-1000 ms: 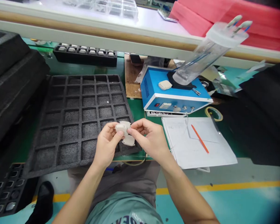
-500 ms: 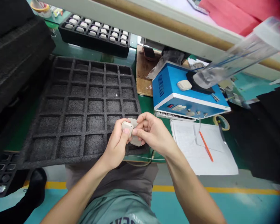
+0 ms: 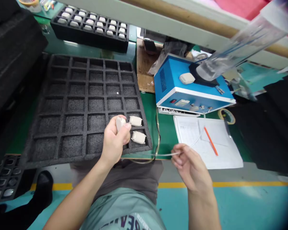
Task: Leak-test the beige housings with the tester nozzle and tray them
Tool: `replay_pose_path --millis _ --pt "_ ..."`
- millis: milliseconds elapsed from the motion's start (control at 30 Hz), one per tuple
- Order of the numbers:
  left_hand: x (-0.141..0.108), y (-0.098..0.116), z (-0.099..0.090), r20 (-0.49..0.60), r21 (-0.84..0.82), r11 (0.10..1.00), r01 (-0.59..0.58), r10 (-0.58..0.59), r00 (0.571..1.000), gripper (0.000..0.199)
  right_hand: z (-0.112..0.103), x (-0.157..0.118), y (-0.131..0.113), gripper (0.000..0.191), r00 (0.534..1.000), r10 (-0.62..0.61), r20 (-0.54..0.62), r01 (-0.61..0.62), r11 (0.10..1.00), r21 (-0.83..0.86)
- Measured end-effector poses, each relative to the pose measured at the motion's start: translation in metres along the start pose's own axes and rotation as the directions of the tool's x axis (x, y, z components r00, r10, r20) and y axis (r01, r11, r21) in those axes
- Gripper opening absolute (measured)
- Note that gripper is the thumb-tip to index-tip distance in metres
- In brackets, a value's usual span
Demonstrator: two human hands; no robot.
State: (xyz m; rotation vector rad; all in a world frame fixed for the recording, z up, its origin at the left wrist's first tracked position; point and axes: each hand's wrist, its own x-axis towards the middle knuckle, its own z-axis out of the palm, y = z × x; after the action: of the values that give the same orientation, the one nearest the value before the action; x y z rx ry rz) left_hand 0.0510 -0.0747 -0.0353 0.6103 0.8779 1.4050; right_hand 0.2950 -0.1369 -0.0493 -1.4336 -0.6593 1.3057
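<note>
My left hand grips a small beige watch case over the black foam tray; the fingers hide part of it. Two more beige watch cases, one above the other, lie in the tray's right-hand column, just right of that hand. My right hand is at the table's front edge, its fingers closed on a thin clear tube. The tube runs left towards the tray and up over the papers towards the blue box.
A watch case rests on the blue box, beside a clear cylinder. Papers hold an orange pen. Tape lies at right. Behind, a black tray holds several beige pieces. Black foam is stacked at left.
My right hand has left the watch case and moved right, taking hold of the clear tube. My left hand has shifted slightly left with the case, uncovering the two cases in the tray.
</note>
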Motion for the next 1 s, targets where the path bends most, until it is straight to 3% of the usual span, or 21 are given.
replay_pose_path --millis 133,233,300,367,467,600,867,1000 --pt "-0.001 0.011 -0.001 -0.050 -0.018 0.996 -0.087 0.086 0.995 0.032 0.015 -0.023 0.002 0.034 0.958 -0.023 0.287 0.027 1.000 -0.009" --pt "0.000 0.017 -0.001 -0.123 -0.005 0.985 -0.174 0.172 0.977 0.036 0.032 -0.031 0.003 0.031 0.873 -0.033 0.487 0.075 0.995 -0.068" --pt "0.002 0.015 -0.001 -0.150 -0.026 0.980 -0.196 0.190 0.970 0.033 0.049 -0.029 0.005 0.026 0.833 -0.058 0.550 0.130 0.987 -0.093" --pt "0.003 0.010 -0.002 -0.153 -0.035 0.986 -0.166 0.159 0.975 0.031 0.070 -0.021 0.004 0.021 0.833 -0.171 0.527 0.241 0.968 -0.067" --pt "0.003 0.001 -0.003 -0.154 0.042 0.993 -0.106 0.111 0.982 0.036 0.101 -0.002 -0.001 0.016 0.830 -0.428 0.359 0.431 0.899 0.076" --pt "0.002 -0.004 -0.005 -0.167 0.117 0.989 -0.089 0.108 0.980 0.049 0.130 0.025 -0.003 0.009 0.761 -0.628 0.163 0.586 0.773 0.243" --pt "0.005 -0.006 -0.006 -0.140 0.158 0.987 -0.029 0.051 0.989 0.042 0.132 0.047 0.013 0.007 0.719 -0.680 0.144 0.691 0.722 -0.037" --pt "0.006 -0.006 -0.006 -0.155 0.183 0.983 -0.006 0.035 0.987 0.040 0.130 0.049 0.012 0.010 0.672 -0.713 0.199 0.732 0.681 -0.033"
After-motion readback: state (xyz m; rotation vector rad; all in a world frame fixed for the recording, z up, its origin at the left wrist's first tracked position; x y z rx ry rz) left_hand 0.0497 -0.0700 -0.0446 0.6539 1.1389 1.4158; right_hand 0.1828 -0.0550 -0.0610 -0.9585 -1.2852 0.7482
